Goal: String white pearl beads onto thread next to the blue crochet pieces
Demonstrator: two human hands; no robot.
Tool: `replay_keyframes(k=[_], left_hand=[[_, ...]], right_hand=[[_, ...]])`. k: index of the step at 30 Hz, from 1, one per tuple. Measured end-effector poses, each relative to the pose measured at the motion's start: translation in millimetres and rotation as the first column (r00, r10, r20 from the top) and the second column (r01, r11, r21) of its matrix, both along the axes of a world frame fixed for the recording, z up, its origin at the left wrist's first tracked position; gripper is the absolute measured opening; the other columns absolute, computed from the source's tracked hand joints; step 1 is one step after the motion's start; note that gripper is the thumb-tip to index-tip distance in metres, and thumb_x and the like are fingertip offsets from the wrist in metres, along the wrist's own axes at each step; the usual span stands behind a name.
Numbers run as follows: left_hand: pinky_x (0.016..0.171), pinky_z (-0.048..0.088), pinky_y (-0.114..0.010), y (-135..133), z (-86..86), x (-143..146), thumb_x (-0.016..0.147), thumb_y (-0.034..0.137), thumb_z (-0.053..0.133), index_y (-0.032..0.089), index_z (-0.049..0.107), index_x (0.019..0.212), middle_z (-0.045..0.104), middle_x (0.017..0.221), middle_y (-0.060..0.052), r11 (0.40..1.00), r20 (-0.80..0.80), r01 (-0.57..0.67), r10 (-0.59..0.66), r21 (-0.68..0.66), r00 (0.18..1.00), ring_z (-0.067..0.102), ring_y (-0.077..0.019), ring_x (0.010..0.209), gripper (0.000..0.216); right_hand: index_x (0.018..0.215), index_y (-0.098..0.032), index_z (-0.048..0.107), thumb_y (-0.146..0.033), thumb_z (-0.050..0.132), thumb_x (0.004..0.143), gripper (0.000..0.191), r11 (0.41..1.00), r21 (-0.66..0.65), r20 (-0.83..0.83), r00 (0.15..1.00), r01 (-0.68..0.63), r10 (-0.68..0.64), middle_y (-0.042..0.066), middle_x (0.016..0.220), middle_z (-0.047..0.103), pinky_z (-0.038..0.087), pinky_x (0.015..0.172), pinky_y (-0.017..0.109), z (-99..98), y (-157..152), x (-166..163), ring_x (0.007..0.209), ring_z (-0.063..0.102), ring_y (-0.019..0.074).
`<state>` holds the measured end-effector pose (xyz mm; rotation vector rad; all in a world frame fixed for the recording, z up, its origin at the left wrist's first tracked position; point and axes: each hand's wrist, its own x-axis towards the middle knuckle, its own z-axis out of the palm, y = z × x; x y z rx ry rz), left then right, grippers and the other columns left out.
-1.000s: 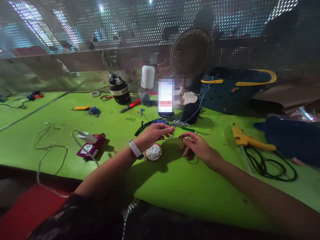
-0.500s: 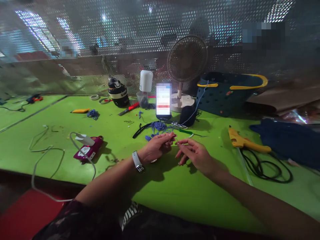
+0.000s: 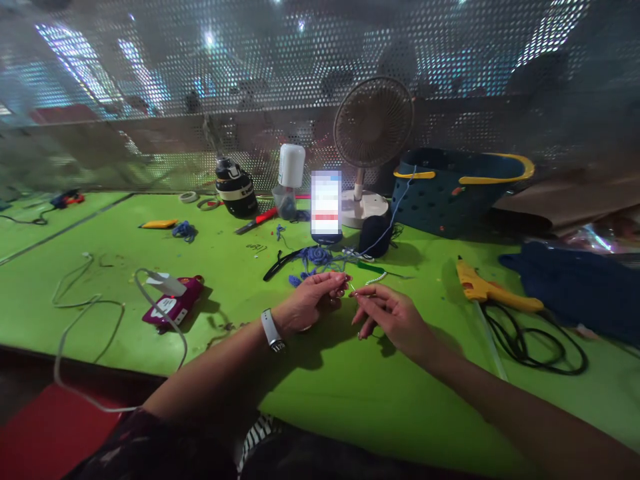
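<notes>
My left hand (image 3: 313,303), with a watch (image 3: 273,331) on its wrist, is closed in a pinch over the green table. What its fingertips hold is too small to make out. Just to the right, my right hand (image 3: 387,313) pinches a thin, shiny needle-like piece (image 3: 353,289) between thumb and forefinger, pointing at the left fingertips. Beyond the hands lies blue crocheted yarn work (image 3: 317,255), with smaller blue pieces (image 3: 295,281) beside it. A green-handled tool (image 3: 371,267) and a white beaded strand (image 3: 376,279) lie behind my right hand.
A lit phone (image 3: 327,203) stands ahead, before a fan (image 3: 374,123). Blue yarn runs from a dark basket (image 3: 430,200) at the right. A yellow glue gun (image 3: 493,290) with coiled cord lies right; a purple power strip (image 3: 173,310) with a white cable sits left. A bottle (image 3: 235,193) stands behind.
The view has shifted slightly, so the table things sit a little lower. Both hands keep their pinch close together, with the thin piece still between them.
</notes>
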<state>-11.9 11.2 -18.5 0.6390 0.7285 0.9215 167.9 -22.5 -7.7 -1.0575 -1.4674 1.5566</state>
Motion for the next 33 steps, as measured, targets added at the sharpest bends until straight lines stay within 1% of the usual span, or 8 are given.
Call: replay_keyframes(k=[3,8,13,17,21,29,33], left_hand=[[0.052,0.037,-0.015,-0.1,-1.1,0.2,0.061,0.029,0.085,0.013,0.068,0.079,0.060,0.067,0.003,1.000,-0.014,-0.007,0.007,0.000,1.000,0.050,-0.0032,0.055,0.029],[0.051,0.037,-0.015,-1.1,-1.9,0.3,0.059,0.029,0.086,0.013,0.068,0.075,0.059,0.065,0.003,1.000,-0.024,-0.008,0.008,0.002,1.000,0.049,-0.0035,0.053,0.029],[0.053,0.038,-0.016,-2.2,-1.7,0.7,0.058,0.029,0.087,0.013,0.068,0.074,0.059,0.064,0.003,1.000,-0.039,-0.021,0.021,0.006,0.999,0.050,-0.0040,0.054,0.030],[0.053,0.038,-0.016,-0.9,-2.1,0.8,0.059,0.031,0.086,0.013,0.067,0.074,0.059,0.064,0.004,0.999,-0.034,-0.044,0.044,0.011,0.998,0.048,-0.0026,0.052,0.030],[0.051,0.037,-0.015,0.4,-4.4,0.0,0.062,0.031,0.085,0.013,0.068,0.075,0.059,0.065,0.004,0.999,-0.025,-0.029,0.030,0.026,0.999,0.047,-0.0024,0.051,0.028],[0.053,0.040,-0.016,-1.5,-3.9,0.4,0.058,0.032,0.087,0.014,0.069,0.075,0.061,0.066,0.002,0.999,-0.062,-0.023,0.025,0.034,0.998,0.051,-0.0041,0.054,0.030],[0.053,0.039,-0.016,-1.0,-4.6,0.4,0.059,0.033,0.086,0.014,0.070,0.074,0.062,0.068,0.002,0.999,-0.074,-0.021,0.024,0.047,0.997,0.051,-0.0038,0.054,0.029]], right_hand=[[0.097,-0.016,0.059,-0.037,0.059,0.088,0.023,1.000,0.007,-0.009,1.000,0.008,-0.008,-0.001,0.070,0.067,0.053,0.050,0.023,-2.1,-0.1,-0.5,0.049,0.065,0.0098],[0.096,-0.016,0.059,-0.036,0.058,0.089,0.021,1.000,0.021,0.002,1.000,-0.005,0.005,-0.002,0.069,0.067,0.052,0.048,0.021,-2.7,-1.6,-0.5,0.049,0.065,0.0091],[0.096,-0.016,0.058,-0.037,0.058,0.089,0.021,1.000,0.012,-0.004,1.000,-0.009,0.009,-0.002,0.069,0.066,0.053,0.049,0.022,-3.2,-2.4,-0.5,0.048,0.064,0.0092],[0.094,-0.017,0.058,-0.036,0.058,0.089,0.020,0.999,0.032,-0.015,1.000,-0.007,0.008,-0.002,0.069,0.066,0.052,0.048,0.021,-2.9,-3.5,-0.9,0.048,0.064,0.0086],[0.095,-0.016,0.059,-0.036,0.058,0.090,0.020,0.999,0.037,-0.029,1.000,0.012,-0.011,-0.002,0.068,0.066,0.052,0.049,0.021,-1.9,-3.4,-0.7,0.049,0.063,0.0085],[0.098,-0.016,0.059,-0.036,0.057,0.091,0.021,0.999,0.042,-0.021,1.000,-0.005,0.006,-0.002,0.070,0.066,0.054,0.051,0.022,-6.0,-2.8,2.1,0.051,0.064,0.0092],[0.097,-0.017,0.058,-0.037,0.058,0.089,0.022,1.000,0.025,-0.014,1.000,0.015,-0.015,-0.003,0.069,0.066,0.053,0.050,0.022,-4.3,-3.2,1.1,0.049,0.064,0.0091]])
